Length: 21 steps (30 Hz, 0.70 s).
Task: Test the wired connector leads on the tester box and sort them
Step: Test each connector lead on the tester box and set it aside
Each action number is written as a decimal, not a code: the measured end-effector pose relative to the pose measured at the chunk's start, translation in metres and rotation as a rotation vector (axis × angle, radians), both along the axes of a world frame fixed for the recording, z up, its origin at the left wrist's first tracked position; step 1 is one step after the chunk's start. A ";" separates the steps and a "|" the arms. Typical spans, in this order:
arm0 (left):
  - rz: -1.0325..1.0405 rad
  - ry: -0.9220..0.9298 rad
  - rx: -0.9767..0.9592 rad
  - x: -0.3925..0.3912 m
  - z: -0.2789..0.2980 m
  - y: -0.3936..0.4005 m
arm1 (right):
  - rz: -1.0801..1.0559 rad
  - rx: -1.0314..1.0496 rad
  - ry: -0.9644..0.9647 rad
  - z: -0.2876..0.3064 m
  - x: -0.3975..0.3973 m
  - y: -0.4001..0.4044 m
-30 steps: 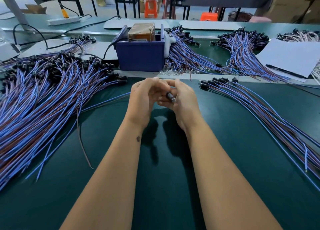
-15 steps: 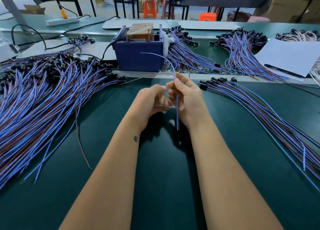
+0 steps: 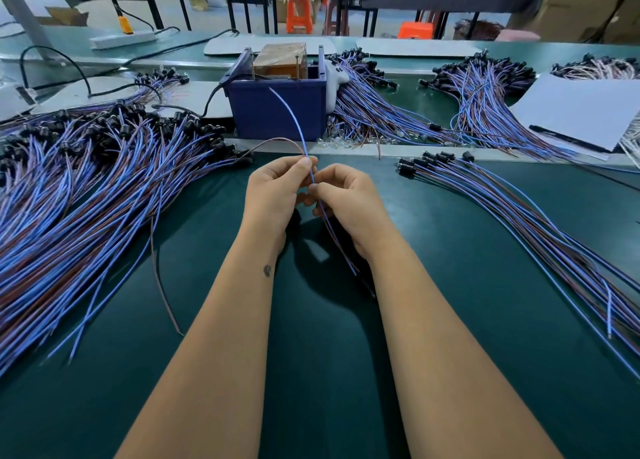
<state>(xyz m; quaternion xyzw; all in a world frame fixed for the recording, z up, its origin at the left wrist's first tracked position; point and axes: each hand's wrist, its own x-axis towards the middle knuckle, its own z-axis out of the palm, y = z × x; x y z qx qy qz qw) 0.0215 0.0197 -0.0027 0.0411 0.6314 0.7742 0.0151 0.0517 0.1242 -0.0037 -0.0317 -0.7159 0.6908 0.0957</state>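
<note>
**Two hands hold one wired lead above a green work mat**

A single lead (image 3: 313, 178), one blue wire and one brown wire, is held between both hands over the middle of the dark green mat (image 3: 450, 268). The left hand (image 3: 277, 195) pinches the wires between thumb and fingertips near their upper part. The right hand (image 3: 349, 202), touching the left, has its fingers curled round the wires just below. Above the hands the blue wire rises and arcs toward the tester box (image 3: 277, 108), its tip in front of the box wall, while the brown wire bends away to the left. Below the hands the wires hang down past the right wrist.

The tester box is a blue open-topped bin straight ahead, beyond the mat's far edge, with a brown block inside it. To the left lies a large heap of leads (image 3: 86, 188) with black connectors. To the right a smaller, tidier row of leads (image 3: 502, 202) fans across the mat. More bundles (image 3: 478, 95) lie behind the box, beside a white sheet of paper (image 3: 581, 112) with a pen on it.
</note>
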 end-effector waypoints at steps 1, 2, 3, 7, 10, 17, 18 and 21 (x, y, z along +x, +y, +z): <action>-0.021 0.004 -0.013 0.001 0.000 0.000 | -0.004 -0.003 0.003 0.000 0.000 -0.001; -0.044 0.005 -0.025 0.001 0.001 -0.001 | -0.005 -0.009 0.009 0.000 0.001 -0.001; -0.062 0.004 -0.037 0.001 0.001 -0.001 | -0.009 -0.015 0.017 0.000 0.002 -0.002; -0.031 -0.005 -0.089 0.000 -0.001 0.000 | -0.049 -0.001 0.046 0.000 0.002 -0.001; 0.049 0.040 -0.126 -0.001 -0.004 0.002 | -0.077 0.003 0.049 0.001 0.003 -0.001; 0.161 0.130 -0.216 -0.002 -0.004 0.002 | -0.245 -0.065 0.044 0.003 0.002 0.005; 0.161 0.112 -0.179 -0.001 -0.003 0.002 | -0.259 -0.108 0.045 0.003 0.002 0.006; 0.166 0.113 -0.185 -0.001 -0.003 0.001 | -0.264 -0.207 0.055 0.004 0.001 0.009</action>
